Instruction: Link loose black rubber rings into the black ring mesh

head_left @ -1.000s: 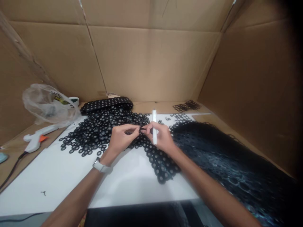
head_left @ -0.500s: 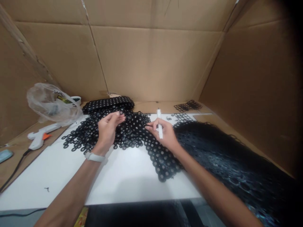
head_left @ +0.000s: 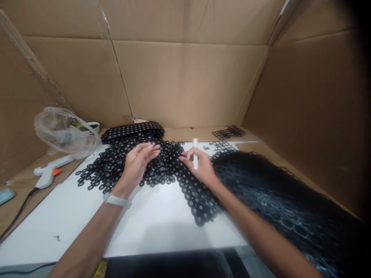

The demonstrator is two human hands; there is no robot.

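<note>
My left hand (head_left: 137, 164), a pale watch band on its wrist, pinches a small dark ring (head_left: 153, 144) between thumb and fingertips. Below it spreads a heap of loose black rings (head_left: 97, 170). Tucked upright in my right hand (head_left: 203, 166) is a slim white pen-like tool (head_left: 195, 154), its thin tip pointing away from me. The thumb and forefinger of that hand are pinched at the edge of a black sheet of joined rings (head_left: 198, 206); whether they grip anything there I cannot tell. The sheet's strip runs toward me over the white board (head_left: 145, 220).
On the left lie a white glue gun (head_left: 48, 172) with its cord and a clear plastic bag (head_left: 66, 131) by a small white tub (head_left: 94, 126). A rolled dotted black band (head_left: 133, 131) sits behind the heap. A large dark mesh (head_left: 269, 189) covers the right side. Cardboard walls (head_left: 188, 81) enclose the table.
My left hand has moved a little to the right, toward my right hand, with the ring still pinched. The right hand keeps the white tool and has barely shifted; the view has tilted slightly.
</note>
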